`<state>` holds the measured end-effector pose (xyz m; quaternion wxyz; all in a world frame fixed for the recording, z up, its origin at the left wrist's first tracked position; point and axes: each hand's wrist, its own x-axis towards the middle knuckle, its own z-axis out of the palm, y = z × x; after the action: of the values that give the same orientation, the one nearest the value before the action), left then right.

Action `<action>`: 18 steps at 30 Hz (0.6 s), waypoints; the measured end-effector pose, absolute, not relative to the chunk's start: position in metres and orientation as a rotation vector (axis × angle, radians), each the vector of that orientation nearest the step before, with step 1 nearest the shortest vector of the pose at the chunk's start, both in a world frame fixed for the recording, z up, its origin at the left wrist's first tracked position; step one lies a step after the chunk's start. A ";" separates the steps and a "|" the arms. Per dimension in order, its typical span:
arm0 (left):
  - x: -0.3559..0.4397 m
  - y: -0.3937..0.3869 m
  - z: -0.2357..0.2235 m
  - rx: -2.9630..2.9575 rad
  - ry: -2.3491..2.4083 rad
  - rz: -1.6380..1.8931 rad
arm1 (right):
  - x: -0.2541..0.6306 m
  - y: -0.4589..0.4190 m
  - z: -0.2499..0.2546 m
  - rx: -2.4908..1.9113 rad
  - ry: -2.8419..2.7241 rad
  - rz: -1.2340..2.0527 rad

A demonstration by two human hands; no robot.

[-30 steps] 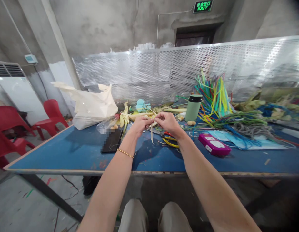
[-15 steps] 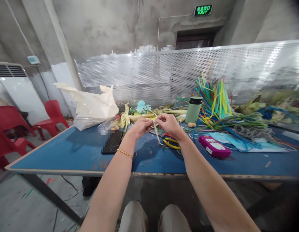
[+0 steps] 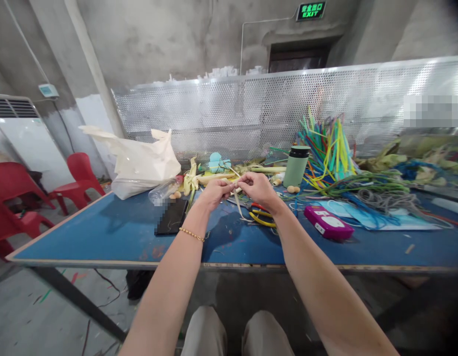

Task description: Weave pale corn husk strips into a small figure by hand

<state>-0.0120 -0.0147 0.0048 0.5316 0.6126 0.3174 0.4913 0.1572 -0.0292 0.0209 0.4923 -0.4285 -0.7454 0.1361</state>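
Observation:
My left hand [image 3: 215, 195] and my right hand [image 3: 259, 189] meet above the middle of the blue table [image 3: 236, 249], fingertips nearly touching. Both are closed in a pinch on a pale strip of what looks like corn husk [image 3: 238, 205]. One end of the strip dangles below the fingers, and a thin piece sticks up behind them. The exact spot where the fingers grip is too small to make out. Beneath my right wrist lies a tool with yellow and red handles [image 3: 263, 218], partly covered by that arm.
Left stand a cream plastic bag [image 3: 145, 160], a clear bottle [image 3: 164, 192] and a flat black object [image 3: 171, 217]. Husks [image 3: 190, 179] lie behind my hands. Rightward are a green tumbler [image 3: 296, 168], small round beads [image 3: 293, 189], a purple box [image 3: 328, 222] and colourful strips [image 3: 336, 148].
My hands stay together on the husk strip, with only a slight shift of the fingers. The dangling end has swung a little to the left. The view has tilted very slightly.

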 end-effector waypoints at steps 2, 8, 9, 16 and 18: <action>-0.011 -0.014 0.004 1.486 0.766 1.211 | 0.157 -0.030 0.021 -1.055 -1.798 0.354; -0.007 -0.014 0.003 1.502 0.782 1.285 | 0.155 -0.033 0.021 -1.085 -1.709 0.606; -0.007 -0.014 0.003 1.514 0.777 1.286 | 0.155 -0.034 0.021 -1.095 -1.692 0.670; -0.007 -0.018 0.005 1.484 0.705 1.154 | 0.152 -0.034 0.019 -0.970 -1.591 0.846; -0.007 -0.020 0.008 1.419 0.679 1.133 | 0.151 -0.034 0.019 -0.950 -1.557 0.833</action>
<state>-0.0069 -0.0197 0.0081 0.5661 0.6035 0.2887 0.4817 0.1509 -0.0338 0.0190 0.5381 -0.3994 -0.6544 0.3503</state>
